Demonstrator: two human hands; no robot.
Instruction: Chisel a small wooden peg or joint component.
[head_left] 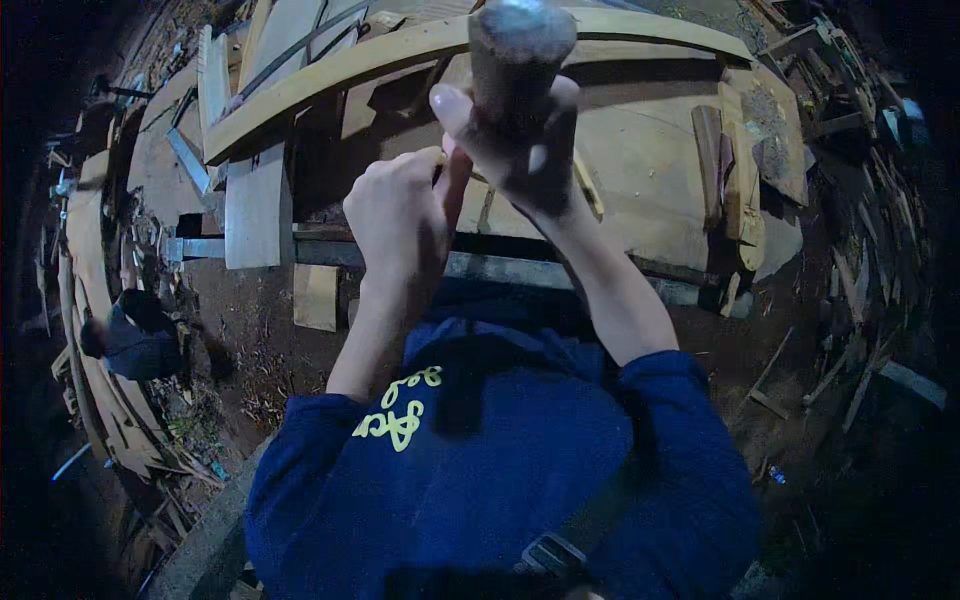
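Observation:
My right hand (pixel 525 165) is wrapped round a dark, thick cylinder-shaped tool (pixel 520 65) with a rounded, shiny grey end. It is raised close to the camera, and its exact kind does not show. My left hand (pixel 405 205) is beside it, fingers curled closed near the right wrist; whatever it may hold is hidden. Both hands are above a wooden workbench (pixel 650 190). Beyond them a long, pale strip of wood (pixel 330 95), bowed in this view, lies across the bench and passes behind the raised tool.
Short wood pieces (pixel 708 165) lie at the bench's right end. A pale board (pixel 255 210) sticks out over the near edge at left. Long timber offcuts (pixel 95 330) cover the ground at far left, where a person in a dark cap (pixel 140 335) is. More scraps (pixel 850 270) lie at right.

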